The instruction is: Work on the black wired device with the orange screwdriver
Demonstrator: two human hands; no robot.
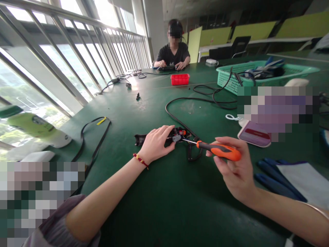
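My left hand (159,142) is wrapped over a black corded device (140,139) lying on the green table, pressing it down. The device's right end is opened up, with a grey part (177,138), a small orange-red part (182,132) and thin wires showing; its middle is hidden under my fingers. In my right hand (235,168) is an orange-and-black screwdriver (218,150), held by its handle and tilted slightly. Its thin shaft points left, and the tip is at or close to the grey part; contact cannot be made out. A black cord (177,118) runs from the device.
A red bin (180,79) and a green basket of tools (226,82) stand farther back. Blue-and-white gloves (300,178) and a phone (254,133) lie right. At left are a bottle (38,128) and a black strap (99,145). A person (173,51) sits opposite.
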